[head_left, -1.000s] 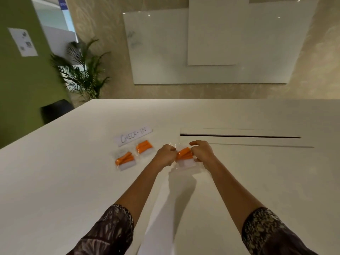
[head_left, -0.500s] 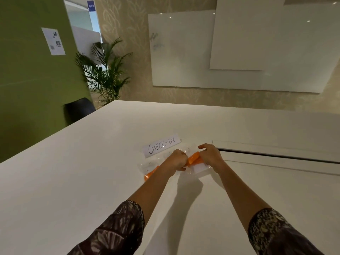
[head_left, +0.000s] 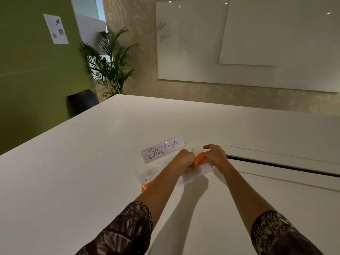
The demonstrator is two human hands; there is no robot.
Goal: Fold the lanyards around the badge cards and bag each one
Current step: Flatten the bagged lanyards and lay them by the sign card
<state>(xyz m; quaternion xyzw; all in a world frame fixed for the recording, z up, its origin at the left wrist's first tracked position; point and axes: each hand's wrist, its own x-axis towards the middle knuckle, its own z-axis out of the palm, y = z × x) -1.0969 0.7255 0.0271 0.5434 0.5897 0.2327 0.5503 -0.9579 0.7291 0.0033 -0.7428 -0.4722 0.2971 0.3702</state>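
Note:
A clear plastic bag [head_left: 197, 172] holding a white badge card wrapped in an orange lanyard [head_left: 199, 158] lies on the white table [head_left: 92, 162]. My left hand [head_left: 184, 160] grips its left edge with curled fingers. My right hand [head_left: 215, 156] pinches its right side. Another bagged badge [head_left: 147, 176] with an orange lanyard lies to the left, partly hidden under my left forearm. A third bag seen before is hidden behind my left hand.
A paper sign reading CHECK-IN [head_left: 163, 149] lies just beyond the hands. A long dark slot [head_left: 281, 165] runs through the table to the right. A black chair [head_left: 82, 102] and a potted palm [head_left: 108, 65] stand past the table's far left corner.
Both hands have carried the bagged badge leftward, toward the two other bags below the CHECK-IN sign. The camera has turned left with them.

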